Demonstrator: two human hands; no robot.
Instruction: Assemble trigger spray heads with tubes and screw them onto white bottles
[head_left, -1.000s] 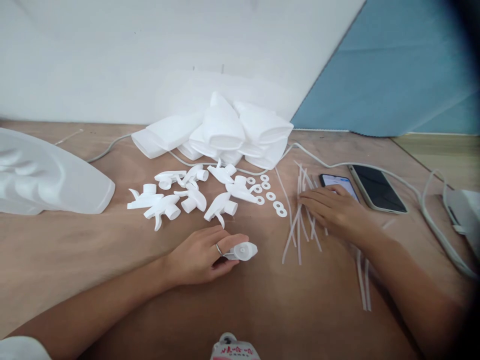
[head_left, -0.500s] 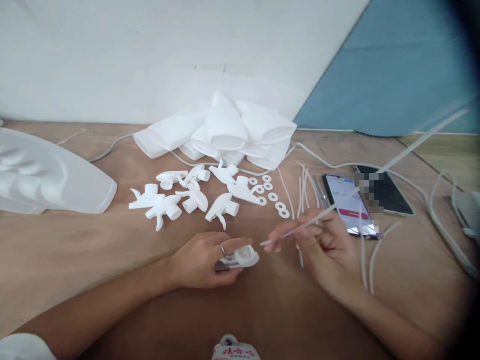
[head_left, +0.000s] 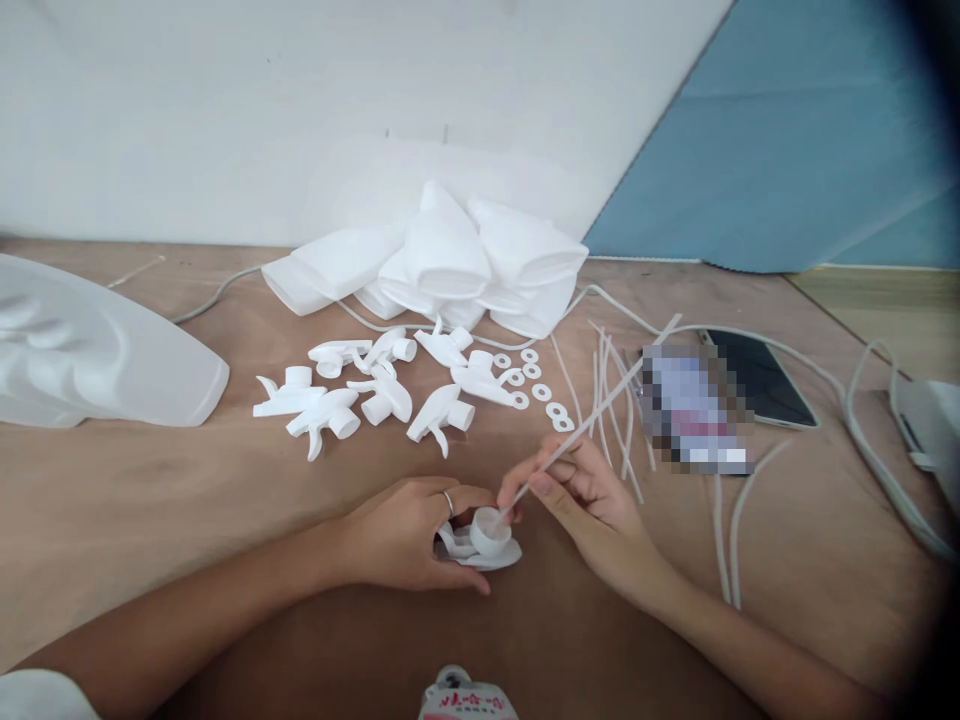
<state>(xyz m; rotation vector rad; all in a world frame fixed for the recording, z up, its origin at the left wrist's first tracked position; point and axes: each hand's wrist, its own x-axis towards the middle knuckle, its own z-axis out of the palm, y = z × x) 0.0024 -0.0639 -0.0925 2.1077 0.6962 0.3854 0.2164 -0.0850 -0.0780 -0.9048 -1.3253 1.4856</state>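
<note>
My left hand [head_left: 409, 535] is wrapped round a white trigger spray head [head_left: 491, 537], whose round collar faces up and to the right. Between the fingertips of my right hand [head_left: 581, 495] is a thin translucent plastic tube [head_left: 592, 415], slanting up to the right. Its lower end meets the open collar; how deep it sits inside I cannot tell. Several more white spray heads [head_left: 442, 415] lie on the table beyond my left hand. Flat white ring washers [head_left: 541, 392] are scattered beside them, and more loose tubes [head_left: 626, 420] lie past my right hand.
White bottles [head_left: 446, 245] are heaped against the wall, and a large white moulded piece [head_left: 112, 345] lies at left. A dark phone [head_left: 765, 385] rests at right beside a blurred-out device. A cable [head_left: 862, 400] runs across the table. A printed pouch [head_left: 469, 700] is at the near edge.
My right hand has moved left and brought the tube's lower end to the spray head's collar. The spray head has tilted and shifted slightly downward in my left hand.
</note>
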